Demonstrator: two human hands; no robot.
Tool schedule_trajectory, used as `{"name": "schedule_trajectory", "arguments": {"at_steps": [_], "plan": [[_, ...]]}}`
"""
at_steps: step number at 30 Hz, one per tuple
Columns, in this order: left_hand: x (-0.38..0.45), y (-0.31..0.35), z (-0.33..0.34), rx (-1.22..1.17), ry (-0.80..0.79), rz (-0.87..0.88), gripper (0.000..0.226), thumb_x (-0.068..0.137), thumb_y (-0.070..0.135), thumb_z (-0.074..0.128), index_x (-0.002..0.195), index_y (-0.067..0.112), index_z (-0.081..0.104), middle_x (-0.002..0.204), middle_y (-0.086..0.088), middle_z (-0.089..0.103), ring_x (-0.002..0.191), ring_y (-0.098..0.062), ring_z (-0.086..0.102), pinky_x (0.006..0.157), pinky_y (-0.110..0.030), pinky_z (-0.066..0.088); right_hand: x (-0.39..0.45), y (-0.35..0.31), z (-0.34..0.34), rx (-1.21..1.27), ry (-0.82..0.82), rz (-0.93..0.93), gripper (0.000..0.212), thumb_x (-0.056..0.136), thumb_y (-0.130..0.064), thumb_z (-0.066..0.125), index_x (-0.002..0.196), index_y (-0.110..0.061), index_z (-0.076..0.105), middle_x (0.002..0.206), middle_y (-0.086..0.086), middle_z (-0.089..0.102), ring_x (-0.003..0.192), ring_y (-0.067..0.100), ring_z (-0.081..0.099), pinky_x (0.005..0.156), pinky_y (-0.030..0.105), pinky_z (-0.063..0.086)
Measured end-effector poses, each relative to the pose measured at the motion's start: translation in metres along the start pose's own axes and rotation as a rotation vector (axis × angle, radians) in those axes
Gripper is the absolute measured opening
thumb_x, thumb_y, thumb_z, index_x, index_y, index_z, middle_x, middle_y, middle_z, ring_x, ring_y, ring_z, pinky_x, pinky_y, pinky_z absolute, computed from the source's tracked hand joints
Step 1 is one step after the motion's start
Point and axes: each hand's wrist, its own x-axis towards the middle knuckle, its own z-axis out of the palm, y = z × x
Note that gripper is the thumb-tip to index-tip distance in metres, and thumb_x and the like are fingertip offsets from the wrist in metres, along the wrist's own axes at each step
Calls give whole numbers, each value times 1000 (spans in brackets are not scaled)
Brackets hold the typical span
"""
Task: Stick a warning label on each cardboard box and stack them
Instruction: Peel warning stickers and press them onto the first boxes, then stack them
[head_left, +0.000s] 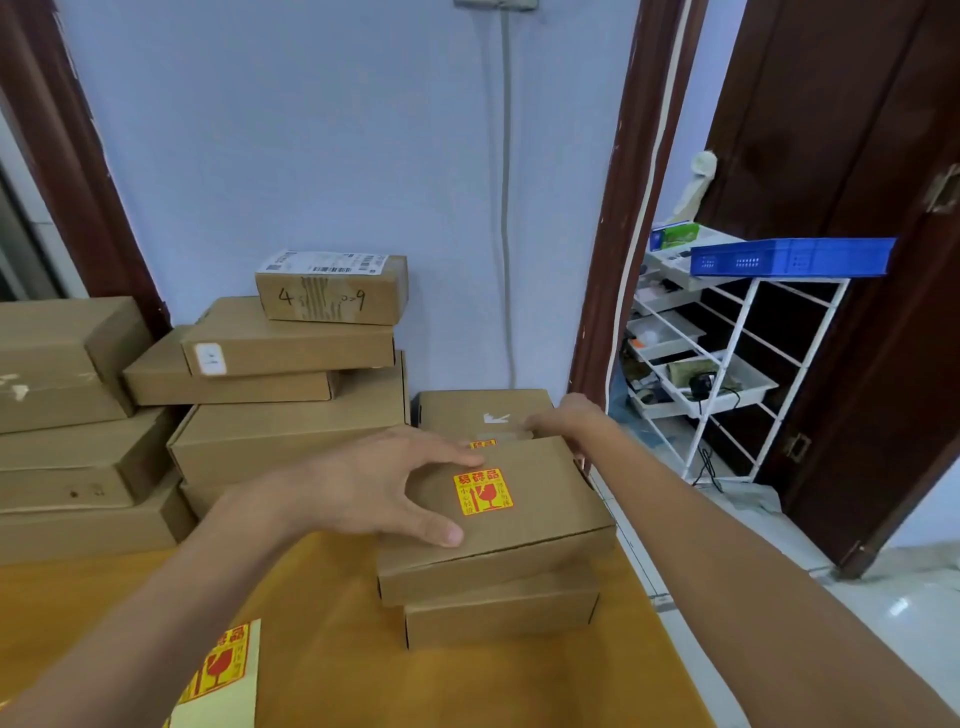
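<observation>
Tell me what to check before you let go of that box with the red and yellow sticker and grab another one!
1. Warning label stuck flat on the top box: ok.
2. Top box squared up with the bottom box: not ok, it sits twisted and hangs over the left side.
3. Left hand and right hand both steadying the top box: ok, the left lies on the lid and the right holds the far corner.
4. Label on the bottom box: cannot tell, its lid is covered.
5. More labels ready: ok, the label sheet lies on the yellow table.
6. Unlabelled boxes left: ok, the box stack waits behind.
</observation>
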Motion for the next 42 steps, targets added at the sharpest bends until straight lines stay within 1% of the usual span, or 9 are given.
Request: {"name": "schedule_trajectory", "arguments": {"at_steps": [6, 11, 14, 16, 23, 28, 34, 39, 42], "plan": [[-1, -4, 7, -135, 13, 15, 80, 75, 60, 80, 145, 55, 42, 153, 35, 32, 140, 8, 29, 115, -19, 24, 61, 15, 7, 207, -89, 91, 111, 48, -44, 82, 141, -3, 39, 121, 15, 61, 88, 33, 72, 58, 40, 62], [-2, -9, 12, -219, 19, 31, 79, 75, 59, 82, 145, 55, 44, 151, 38, 33, 142, 9, 29, 120, -24, 24, 36, -5, -7, 483, -51, 135, 90, 46, -23, 82, 131, -11, 54, 117, 16, 65, 93, 37, 72, 80, 53, 61], [-1, -10, 12, -238, 28, 47, 79, 74, 58, 83, 144, 53, 46, 151, 36, 35, 139, 12, 31, 120, -24, 25, -10, -25, -20, 562, -32, 92, 51, 79, -20, 82, 120, -8, 55, 101, 11, 64, 82, 21, 66, 51, 22, 55], [-1, -10, 12, -211, 54, 52, 78, 74, 58, 83, 143, 51, 48, 151, 34, 36, 137, 13, 30, 116, -19, 25, -16, -31, -28, 636, -17, 52, 38, 90, -14, 78, 118, -8, 54, 96, 9, 62, 76, 18, 60, 40, 20, 45], [-14, -2, 13, -333, 230, 79, 65, 71, 52, 87, 130, 49, 62, 145, 33, 46, 133, 16, 37, 111, -16, 29, -52, -61, -67, 705, 117, -165, 61, 79, -21, 87, 128, -6, 54, 121, 16, 60, 99, 28, 67, 55, 40, 62], [-55, 16, -14, -377, 407, 47, 54, 73, 51, 84, 123, 42, 66, 135, 24, 58, 131, 7, 48, 118, -31, 33, -135, -64, -114, 868, 107, -247, 37, 90, -17, 79, 120, -8, 57, 111, 12, 65, 93, 21, 69, 55, 38, 63], [-141, 42, -20, -564, 556, -12, 39, 83, 45, 76, 121, 37, 69, 127, 21, 67, 121, 4, 59, 106, -30, 42, -252, -35, -109, 1028, -59, -248, 17, 95, -21, 75, 106, -13, 64, 113, 12, 68, 107, 26, 69, 87, 45, 62], [-201, 63, 6, -786, 721, -109, 43, 87, 46, 72, 120, 20, 62, 110, 3, 77, 104, -15, 73, 96, -39, 55, -311, 6, -51, 1091, -166, -210, 21, 96, -20, 73, 114, -12, 66, 113, 12, 70, 102, 26, 71, 69, 39, 65], [-229, 72, 32, -684, 756, -248, 48, 83, 52, 75, 123, 31, 57, 103, 11, 76, 97, -9, 72, 85, -32, 55, -329, 39, -13, 1138, -202, -174, 40, 94, -19, 75, 130, -7, 60, 124, 15, 69, 110, 29, 70, 68, 40, 65]]}}
